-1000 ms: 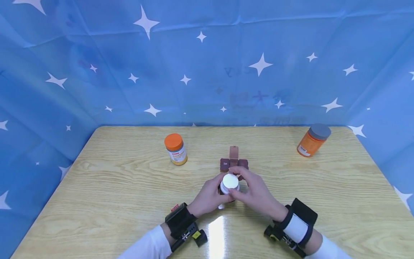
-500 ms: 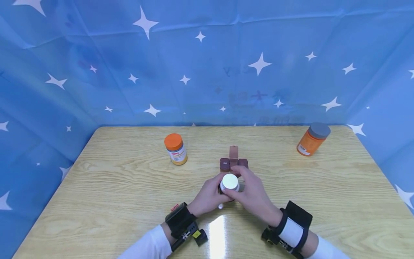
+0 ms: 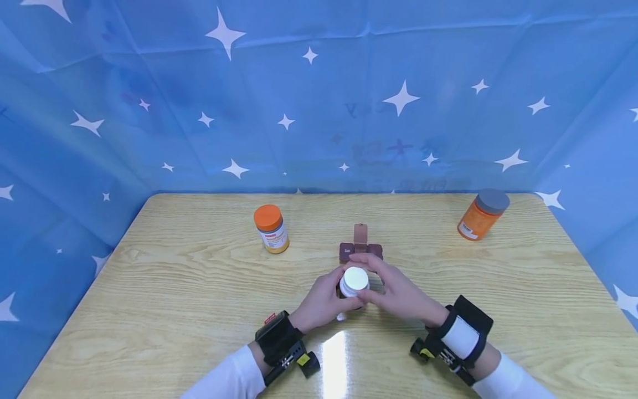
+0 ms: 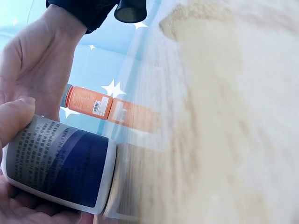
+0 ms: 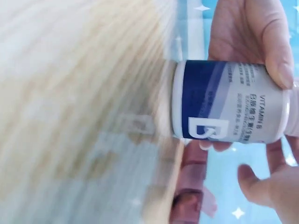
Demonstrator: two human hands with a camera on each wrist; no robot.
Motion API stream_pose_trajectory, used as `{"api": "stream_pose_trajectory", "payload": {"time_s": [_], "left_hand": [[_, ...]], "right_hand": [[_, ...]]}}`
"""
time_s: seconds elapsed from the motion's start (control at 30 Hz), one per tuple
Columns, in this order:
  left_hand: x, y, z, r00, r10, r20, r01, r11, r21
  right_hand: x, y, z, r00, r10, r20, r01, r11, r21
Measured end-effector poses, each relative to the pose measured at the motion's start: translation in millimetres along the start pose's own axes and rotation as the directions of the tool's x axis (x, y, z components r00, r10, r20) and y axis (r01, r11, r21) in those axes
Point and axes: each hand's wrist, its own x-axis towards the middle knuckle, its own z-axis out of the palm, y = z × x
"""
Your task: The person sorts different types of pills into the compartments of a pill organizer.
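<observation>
A white bottle (image 5: 224, 102) with a grey and blue vitamin B label stands upright on the table, its white cap (image 3: 356, 278) on top. My left hand (image 3: 321, 303) grips the bottle's body, the thumb on the near side close to the shoulder and the fingers behind it. My right hand (image 3: 396, 291) curls round the cap, index finger along the far side and thumb at the near edge. Just beyond the hands lies a dark red pill box (image 5: 189, 186) with several compartments and one lid (image 3: 361, 233) raised; the hands partly hide it.
An orange-capped jar (image 3: 271, 230) stands at the back left of the wooden table (image 3: 174, 277). Near the back right corner is an orange jar (image 3: 480, 216) with a grey lid. A blue star-patterned cloth (image 3: 319, 111) hangs behind.
My right hand and wrist turned inward at the cap, then swung back out to the right, with the fingers reaching further round the far side. The left hand and bottle stayed in place.
</observation>
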Motion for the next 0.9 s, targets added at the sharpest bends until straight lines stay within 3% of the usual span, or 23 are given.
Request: {"api": "stream_pose_trajectory", "payload": {"time_s": [0.07,0.17,0.33,0.47,0.57,0.7,0.8,0.9], "left_hand": [[0.2,0.1,-0.6,1.0,0.001,0.003,-0.001,1.0,0.004],[0.7,0.2,-1.7,1.0,0.017,-0.002,-0.017,1.0,0.018],[1.8,-0.9,-1.6,0.999,0.043,-0.008,-0.042,0.999,0.018],[2.5,-0.3,-0.6,1.0,0.026,-0.01,-0.026,1.0,0.004],[2.8,0.4,-0.2,1.0,0.018,-0.012,-0.018,1.0,0.008],[1.7,-0.3,0.1,1.0,0.014,-0.018,-0.014,1.0,0.007],[0.8,-1.4,0.7,1.0,0.017,-0.018,-0.017,1.0,0.016],[0.8,-1.5,1.5,1.0,0.017,-0.015,-0.017,1.0,0.019]], "right_hand": [[1.1,-2.0,0.7,1.0,0.0,-0.015,-0.001,1.0,-0.02],[3.6,-8.1,6.9,0.995,0.016,-0.103,-0.028,0.993,-0.111],[6.9,-17.7,20.5,0.963,0.038,-0.268,-0.116,0.952,-0.282],[6.0,-20.0,22.9,0.948,0.003,-0.32,-0.113,0.939,-0.326],[3.9,-17.6,19.0,0.957,-0.023,-0.29,-0.064,0.955,-0.288],[2.6,-10.8,7.8,0.987,-0.043,-0.152,0.014,0.982,-0.186],[2.3,-8.3,-4.2,0.997,-0.044,-0.069,0.038,0.995,-0.096],[-0.6,-10.8,-17.4,0.998,-0.021,-0.067,0.02,1.0,-0.023]]}}
